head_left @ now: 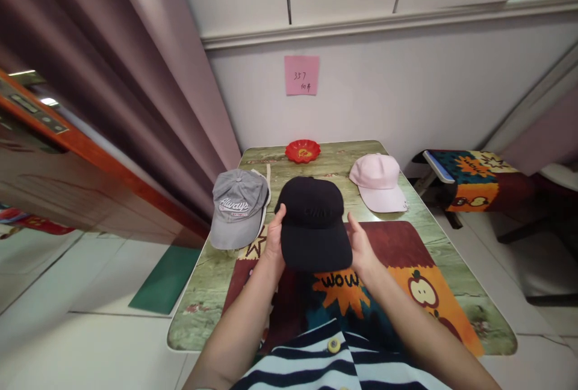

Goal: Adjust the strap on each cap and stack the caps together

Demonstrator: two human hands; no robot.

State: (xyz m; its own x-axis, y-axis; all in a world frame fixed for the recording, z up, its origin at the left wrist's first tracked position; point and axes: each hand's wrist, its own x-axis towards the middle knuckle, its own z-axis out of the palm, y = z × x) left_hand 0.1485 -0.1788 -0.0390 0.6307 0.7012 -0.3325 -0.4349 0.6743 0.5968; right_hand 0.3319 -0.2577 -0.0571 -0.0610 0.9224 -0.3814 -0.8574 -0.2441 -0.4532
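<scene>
Just in front of the striped shirt, over a bright mat, a black cap sits between two hands. The left hand has its grip clamped on one side, the right hand on the other (some fingers are hidden). Its brim points back at the person, and its long way runs from wall to shirt. Far back on the surface is a red dish; I cannot tell if the yellow patch inside is a picture. A grey cap lies left, a pink cap right.
</scene>
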